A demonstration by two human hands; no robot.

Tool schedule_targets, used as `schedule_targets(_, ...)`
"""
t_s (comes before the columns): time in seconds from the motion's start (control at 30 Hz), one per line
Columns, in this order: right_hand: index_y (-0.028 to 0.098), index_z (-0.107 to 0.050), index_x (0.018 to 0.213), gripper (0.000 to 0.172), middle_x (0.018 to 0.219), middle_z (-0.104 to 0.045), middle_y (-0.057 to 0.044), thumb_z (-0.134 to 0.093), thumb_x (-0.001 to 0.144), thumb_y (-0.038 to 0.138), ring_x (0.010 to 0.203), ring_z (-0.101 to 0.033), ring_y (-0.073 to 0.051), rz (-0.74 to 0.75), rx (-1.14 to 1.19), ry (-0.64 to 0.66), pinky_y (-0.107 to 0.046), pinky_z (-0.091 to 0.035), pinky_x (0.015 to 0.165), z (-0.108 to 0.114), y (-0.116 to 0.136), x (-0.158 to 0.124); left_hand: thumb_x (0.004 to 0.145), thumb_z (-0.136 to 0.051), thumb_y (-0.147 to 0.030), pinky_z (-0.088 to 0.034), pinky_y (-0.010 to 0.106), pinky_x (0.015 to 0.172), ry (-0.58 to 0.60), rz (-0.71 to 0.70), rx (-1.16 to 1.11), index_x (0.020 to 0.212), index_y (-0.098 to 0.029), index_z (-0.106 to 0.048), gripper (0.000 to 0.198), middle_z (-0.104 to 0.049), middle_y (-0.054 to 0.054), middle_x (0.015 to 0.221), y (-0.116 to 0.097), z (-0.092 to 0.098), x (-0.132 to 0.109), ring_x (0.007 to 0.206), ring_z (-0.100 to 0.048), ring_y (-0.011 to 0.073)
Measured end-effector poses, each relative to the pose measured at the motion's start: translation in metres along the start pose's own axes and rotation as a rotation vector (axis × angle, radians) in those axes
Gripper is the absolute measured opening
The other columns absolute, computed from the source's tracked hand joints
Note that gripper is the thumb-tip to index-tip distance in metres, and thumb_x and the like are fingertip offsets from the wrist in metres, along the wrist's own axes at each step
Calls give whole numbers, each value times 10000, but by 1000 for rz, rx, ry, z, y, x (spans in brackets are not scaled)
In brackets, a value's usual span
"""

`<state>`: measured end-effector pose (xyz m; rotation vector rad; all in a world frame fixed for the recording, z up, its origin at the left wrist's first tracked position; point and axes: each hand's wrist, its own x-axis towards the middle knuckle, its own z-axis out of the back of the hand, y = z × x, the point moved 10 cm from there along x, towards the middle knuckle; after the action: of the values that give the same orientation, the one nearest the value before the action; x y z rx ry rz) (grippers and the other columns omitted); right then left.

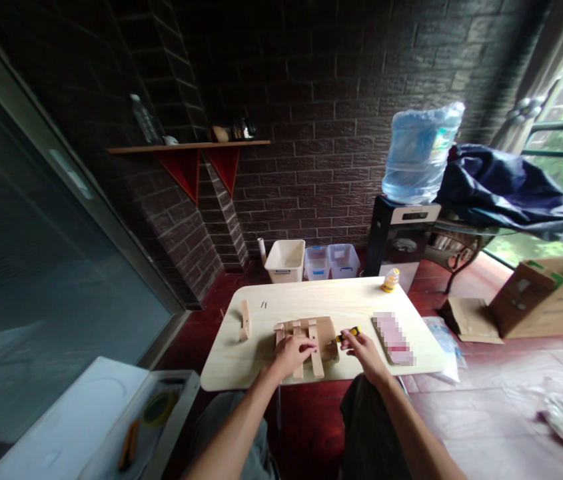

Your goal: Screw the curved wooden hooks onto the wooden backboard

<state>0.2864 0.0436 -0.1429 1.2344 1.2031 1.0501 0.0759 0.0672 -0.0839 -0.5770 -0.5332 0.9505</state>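
The pale table (311,297) carries a wooden frame (328,328) at its near edge, its slats running away from the person. The left hand (291,353) lies on the slats; whether it grips is unclear. The right hand (364,350) pinches a screwdriver (348,333), which lies crosswise just beside the frame, tip pointing left at it.

A pale wooden assembly (322,331), a flat board with three narrow slats fixed across it, lies flat at lower centre of the frame, near the surface's (321,297) front edge. Touching its right side, a small yellow-and-black screwdriver (348,333) lies almost level.
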Motion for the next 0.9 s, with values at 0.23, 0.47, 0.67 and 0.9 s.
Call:
schedule_targets(0.23,157,-714,926,539,871,-737,-97,-623,805,674,806,-682,-212,14,-61,61,-303,-522,687,-11,4,0,825,-630,-289,-502,268,721,37,-6,35,961,-267,-785,207,-758,30,872,2,-9,4,777,-674,182)
schedule_targets(0.47,174,-708,1022,542,808,-731,-66,-669,775,655,793,-683,-221,66,-42,99,-315,-526,664,-20,13,-3,792,-643,-264,-507,257,696,10,31,-23,909,-242,-776,179,-750,32,838,8,-10,4,757,-669,174)
schedule_targets(0.67,183,-705,1018,549,786,-732,-65,-692,746,660,707,-669,-209,85,-53,139,-308,-495,614,-27,14,-4,809,-645,-315,-526,283,736,5,47,-68,950,-244,-782,209,-765,44,900,15,-7,0,799,-684,192)
schedule_targets(0.9,202,-568,631,540,523,-547,1,-569,824,707,538,-516,-145,105,-40,-44,-283,-418,570,-6,16,-2,818,-622,-262,-553,288,772,-114,86,-306,930,-180,-748,187,-758,66,909,23,6,2,831,-697,184)
